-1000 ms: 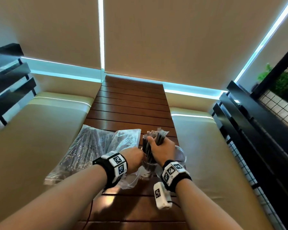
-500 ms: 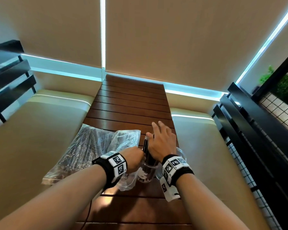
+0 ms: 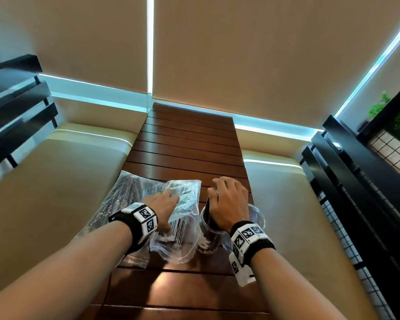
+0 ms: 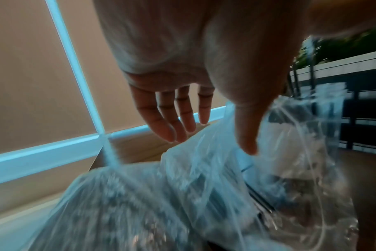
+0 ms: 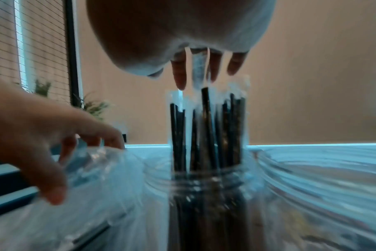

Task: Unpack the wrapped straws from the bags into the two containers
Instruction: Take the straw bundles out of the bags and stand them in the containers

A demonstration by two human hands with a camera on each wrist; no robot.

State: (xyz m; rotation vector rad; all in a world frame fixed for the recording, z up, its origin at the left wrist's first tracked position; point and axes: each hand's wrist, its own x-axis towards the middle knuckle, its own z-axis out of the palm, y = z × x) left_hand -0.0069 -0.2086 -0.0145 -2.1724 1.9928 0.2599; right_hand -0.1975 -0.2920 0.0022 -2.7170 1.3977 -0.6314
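A: What does the head view show?
B: Two clear bags: a full bag (image 3: pixel 127 197) lying flat, and an opened bag (image 3: pixel 183 218) overlapping it. Two containers: a jar (image 3: pixel 208 236) packed with dark wrapped straws (image 3: pixel 207 210), and a second container (image 3: pixel 256 215) just behind it. The left hand (image 3: pixel 163 210) lies spread on the opened bag; the right hand (image 3: pixel 226 204), fingers loose, covers the straw tops.

A: And the left wrist view?
B: Fingers (image 4: pixel 172 117) straight and apart, thumb touching the plastic, gripping nothing.

A: The right wrist view?
B: Fingertips (image 5: pixel 180 76) hang extended just over the upright straws (image 5: pixel 206 132); whether they touch is unclear.
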